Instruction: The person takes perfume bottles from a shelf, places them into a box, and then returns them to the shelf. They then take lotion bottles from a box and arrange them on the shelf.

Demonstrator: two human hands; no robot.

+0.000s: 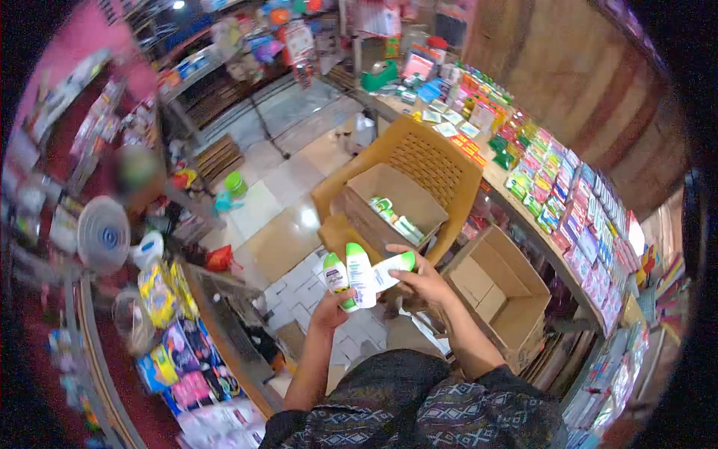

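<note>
In front of my body, my left hand [331, 309] is closed round the lower ends of two white-and-green bottles, a left one [336, 275] and a middle one [360, 273]. They stand upright side by side, fanned slightly apart. My right hand [424, 283] grips a third white bottle with a green end [387, 272], tilted so that its green end points right. Its lower end meets or overlaps the middle bottle. The small label print is unreadable. Just beyond, a cardboard box [357, 215] on a chair holds several similar white-and-green bottles [395, 217].
The brown woven-back chair [430, 153] stands ahead. To its right is another open cardboard box [516, 266]. A long counter [490, 173] on the right bears rows of packets. At left, a shelf carries colourful packages [196, 358]. A green container [235, 185] stands on the tiled floor [284, 176].
</note>
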